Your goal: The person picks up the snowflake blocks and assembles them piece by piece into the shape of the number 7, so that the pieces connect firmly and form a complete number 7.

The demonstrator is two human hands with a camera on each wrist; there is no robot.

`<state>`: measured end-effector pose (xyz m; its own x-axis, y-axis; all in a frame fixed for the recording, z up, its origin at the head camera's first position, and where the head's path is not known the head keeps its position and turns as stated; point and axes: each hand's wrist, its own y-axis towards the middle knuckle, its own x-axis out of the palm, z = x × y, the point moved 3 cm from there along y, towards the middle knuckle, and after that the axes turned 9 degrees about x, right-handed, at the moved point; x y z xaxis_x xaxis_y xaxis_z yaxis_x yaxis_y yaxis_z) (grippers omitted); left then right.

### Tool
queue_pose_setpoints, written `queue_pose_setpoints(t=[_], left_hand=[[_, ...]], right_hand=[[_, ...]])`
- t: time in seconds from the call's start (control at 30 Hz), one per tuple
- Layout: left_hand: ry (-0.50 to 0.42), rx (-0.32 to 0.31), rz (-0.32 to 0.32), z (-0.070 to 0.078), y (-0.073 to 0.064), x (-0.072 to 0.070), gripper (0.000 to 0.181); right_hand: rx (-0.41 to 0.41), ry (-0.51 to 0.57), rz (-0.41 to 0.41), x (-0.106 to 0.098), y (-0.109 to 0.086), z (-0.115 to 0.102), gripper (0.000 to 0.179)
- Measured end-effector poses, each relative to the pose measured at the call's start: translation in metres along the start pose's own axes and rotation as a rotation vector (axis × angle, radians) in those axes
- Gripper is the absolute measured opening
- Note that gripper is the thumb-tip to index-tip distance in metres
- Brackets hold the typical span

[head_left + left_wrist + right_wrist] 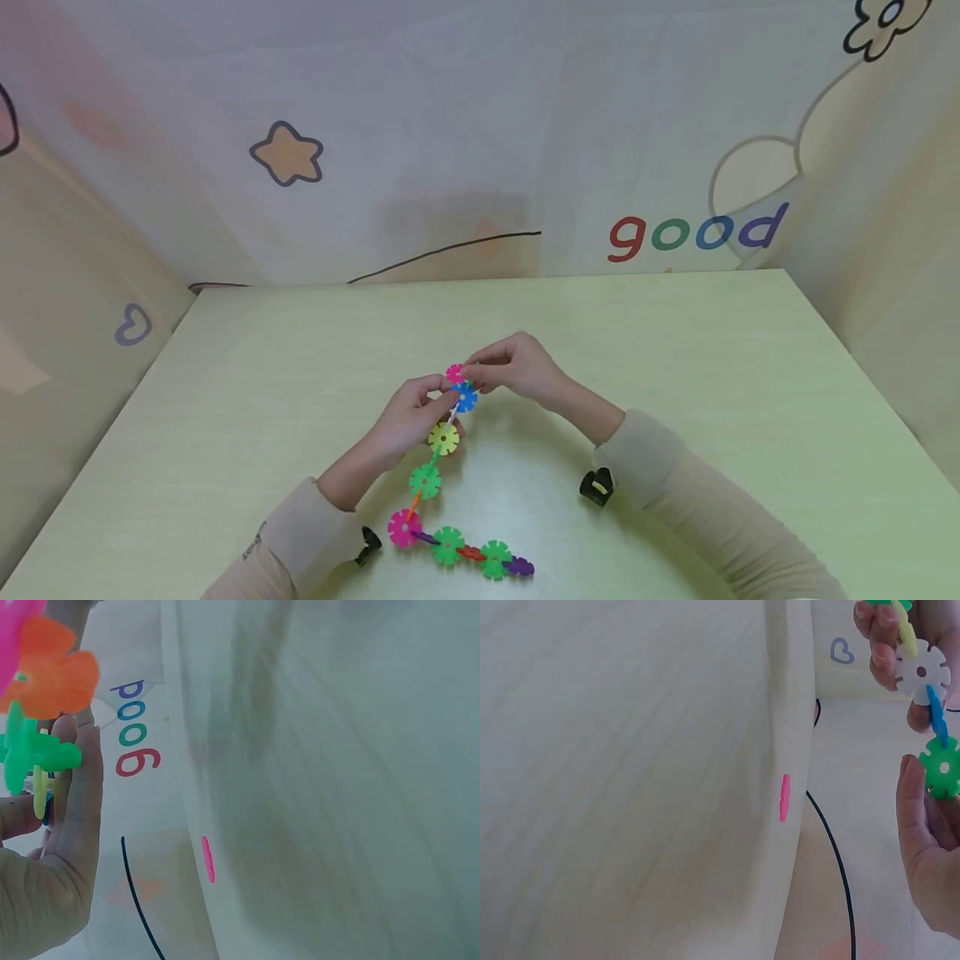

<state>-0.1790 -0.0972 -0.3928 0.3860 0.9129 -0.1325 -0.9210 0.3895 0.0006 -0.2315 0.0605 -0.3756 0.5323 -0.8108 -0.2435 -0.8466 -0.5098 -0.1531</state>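
A chain of interlocking notched plastic discs, the snowflake-shaped building kind, runs between both hands and down to the table. My left hand (408,417) pinches it around the blue disc (465,398) and the white disc (922,671). With thumb and fingers my right hand (521,367) holds the green disc (943,769) at the upper end, joined to the blue one. Below the left hand hang a yellow disc (444,438) and a green disc (425,482). Just beyond the fingers, a loose pink disc (784,798) lies flat on the table.
The chain's lower part, from a larger-looking pink disc (405,528) to a purple disc (519,567), trails along the near table (225,400). Black clips (597,487) sit by both sleeves. A printed curtain (450,125) surrounds the table's back and sides.
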Motion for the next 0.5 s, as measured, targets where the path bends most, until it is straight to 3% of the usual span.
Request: queue_pose_setpoints(t=[0.3, 0.5], left_hand=[[0.01, 0.046, 0.034, 0.001, -0.001, 0.003, 0.017], [0.019, 0.013, 0.09, 0.004, -0.002, 0.005, 0.016]], right_hand=[[0.014, 0.127, 0.008, 0.009, -0.006, 0.007, 0.031], [0.018, 0.142, 0.052, 0.016, -0.008, 0.007, 0.03]])
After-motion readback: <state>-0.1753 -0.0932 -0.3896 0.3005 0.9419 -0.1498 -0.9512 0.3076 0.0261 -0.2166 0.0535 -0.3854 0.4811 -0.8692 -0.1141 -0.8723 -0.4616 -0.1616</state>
